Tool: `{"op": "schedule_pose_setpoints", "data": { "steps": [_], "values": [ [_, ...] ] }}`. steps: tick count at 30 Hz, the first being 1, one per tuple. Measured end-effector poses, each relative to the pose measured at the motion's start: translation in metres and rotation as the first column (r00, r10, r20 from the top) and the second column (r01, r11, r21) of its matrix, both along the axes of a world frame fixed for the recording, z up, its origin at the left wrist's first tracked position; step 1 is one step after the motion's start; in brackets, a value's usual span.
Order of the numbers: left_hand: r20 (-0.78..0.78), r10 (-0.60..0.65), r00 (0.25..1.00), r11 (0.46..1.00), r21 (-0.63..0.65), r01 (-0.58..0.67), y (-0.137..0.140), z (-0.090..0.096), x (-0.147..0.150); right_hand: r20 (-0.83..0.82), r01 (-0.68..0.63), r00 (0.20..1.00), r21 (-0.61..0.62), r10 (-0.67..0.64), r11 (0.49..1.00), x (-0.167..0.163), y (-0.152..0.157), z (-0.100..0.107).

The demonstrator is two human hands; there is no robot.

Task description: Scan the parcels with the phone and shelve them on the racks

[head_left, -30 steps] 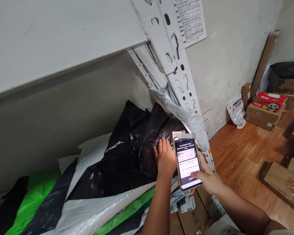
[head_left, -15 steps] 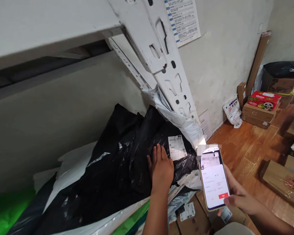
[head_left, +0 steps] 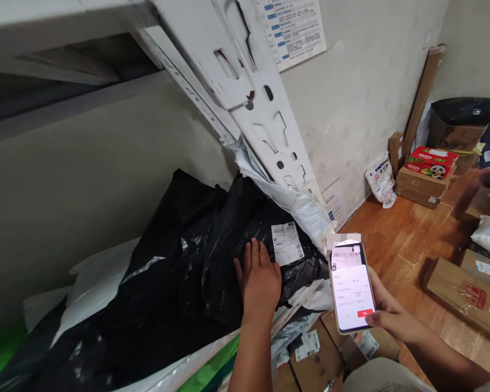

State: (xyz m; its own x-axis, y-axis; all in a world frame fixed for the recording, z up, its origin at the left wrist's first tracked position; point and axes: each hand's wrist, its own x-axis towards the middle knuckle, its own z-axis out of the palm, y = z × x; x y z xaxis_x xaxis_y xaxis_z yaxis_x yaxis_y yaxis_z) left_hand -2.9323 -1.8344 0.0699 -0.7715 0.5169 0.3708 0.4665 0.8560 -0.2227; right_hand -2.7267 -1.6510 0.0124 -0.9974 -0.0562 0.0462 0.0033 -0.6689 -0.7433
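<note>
My left hand [head_left: 260, 280] lies flat on a large black plastic parcel bag [head_left: 167, 305], fingers stretched out and a little apart. Just right of those fingertips, a white shipping label [head_left: 287, 243] is stuck to the bag. My right hand [head_left: 386, 310] grips a smartphone [head_left: 353, 294] upright, the thumb resting by a red button near the bottom of its lit screen. On that screen a barcode label picture shows above a white pop-up panel. The black bag rests on a shelf, against the white metal post [head_left: 275, 130].
Cardboard boxes with labels [head_left: 318, 348] sit below the shelf. Along the wall stand a white bag [head_left: 381, 179] and a red panda-printed box [head_left: 430, 162] on cartons. More cartons [head_left: 461, 291] lie on the wooden floor at right. A printed notice [head_left: 296, 30] hangs on the wall.
The view has shifted slightly, so the shelf, bag and both hands appear a little further left. My left hand still rests on the bag and my right still holds the phone.
</note>
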Motion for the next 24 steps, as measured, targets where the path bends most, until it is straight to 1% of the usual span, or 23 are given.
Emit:
{"op": "schedule_pose_setpoints", "data": {
  "steps": [5,8,12,17,21,24],
  "values": [
    [0.006,-0.020,1.000,0.998,0.062,0.020,0.000,-0.001,-0.001,0.009,-0.008,1.000,-0.037,0.009,0.999,-0.006,-0.001,0.006],
    [0.010,-0.055,0.998,0.994,0.092,0.054,0.000,0.000,0.000,0.005,-0.007,1.000,-0.014,0.008,1.000,-0.008,-0.001,0.010],
    [0.007,-0.070,0.997,0.989,0.132,0.069,0.000,-0.001,0.000,-0.004,-0.003,1.000,0.023,0.003,1.000,-0.007,0.001,0.013],
    [0.014,-0.065,0.998,0.988,0.143,0.062,0.002,-0.002,-0.001,-0.004,-0.031,0.999,0.062,0.031,0.998,-0.004,0.003,0.014],
    [0.025,-0.073,0.997,0.987,0.148,0.069,0.004,0.000,0.000,-0.004,0.000,1.000,0.058,0.000,0.998,-0.004,0.004,0.015],
    [0.036,-0.066,0.997,0.988,0.144,0.060,0.004,0.001,0.001,0.005,-0.007,1.000,0.064,0.006,0.998,-0.002,0.004,0.013]
  ]
}}
